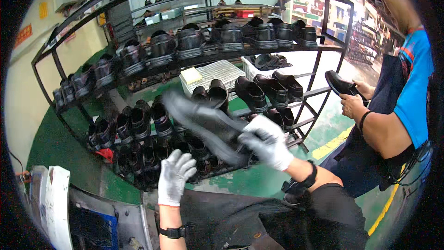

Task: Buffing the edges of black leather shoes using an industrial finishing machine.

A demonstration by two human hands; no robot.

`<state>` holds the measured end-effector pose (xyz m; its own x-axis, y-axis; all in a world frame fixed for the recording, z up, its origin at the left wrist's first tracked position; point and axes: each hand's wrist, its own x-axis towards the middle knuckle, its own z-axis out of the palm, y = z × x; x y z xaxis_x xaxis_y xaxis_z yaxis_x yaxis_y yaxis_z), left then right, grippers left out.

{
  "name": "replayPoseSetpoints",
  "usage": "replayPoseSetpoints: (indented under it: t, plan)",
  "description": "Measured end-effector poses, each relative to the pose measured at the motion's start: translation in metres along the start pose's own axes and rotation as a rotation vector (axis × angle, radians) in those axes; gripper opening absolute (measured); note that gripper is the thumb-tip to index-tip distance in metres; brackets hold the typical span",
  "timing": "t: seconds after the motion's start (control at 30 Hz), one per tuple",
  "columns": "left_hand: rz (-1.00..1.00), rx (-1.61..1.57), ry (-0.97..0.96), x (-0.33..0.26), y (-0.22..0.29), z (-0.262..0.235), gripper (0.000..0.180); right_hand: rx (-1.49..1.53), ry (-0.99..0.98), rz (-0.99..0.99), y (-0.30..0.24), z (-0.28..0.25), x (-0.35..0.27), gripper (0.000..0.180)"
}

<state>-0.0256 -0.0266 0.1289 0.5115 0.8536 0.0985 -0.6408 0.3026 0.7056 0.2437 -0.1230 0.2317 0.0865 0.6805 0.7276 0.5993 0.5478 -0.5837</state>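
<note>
A black leather shoe [203,120], smeared by motion, hangs in front of the rack with its toe toward the upper left. My right hand [267,143], in a white glove with grey-coated fingers, grips it by the heel end. On the left, my left hand [176,176] is raised in a similar glove, palm partly showing and fingers apart. Nothing is in it, and the shoe is a short way off to its upper right. Behind both hands, the black metal rack [194,59] carries rows of black shoes [230,35] on several levels.
At the right, a person in a blue shirt and dark apron [393,72] holds another black shoe [342,83]. White plastic crates [212,73] stand behind the rack. Machine parts with a white panel [57,199] occupy the lower left. A red item [106,154] lies on the rack's lower left.
</note>
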Motion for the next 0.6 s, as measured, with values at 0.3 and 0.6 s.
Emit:
replayPoseSetpoints:
  t: [0.3,0.6]
  plan:
    - [-0.267,0.108,0.182,0.033,-0.054,-0.009,0.051,-0.497,0.883,-0.207,0.073,-0.144,0.066,0.013]
    - [-0.339,0.124,0.275,0.039,-0.072,-0.027,0.048,-0.786,1.022,-0.260,0.164,-0.250,0.121,0.012]
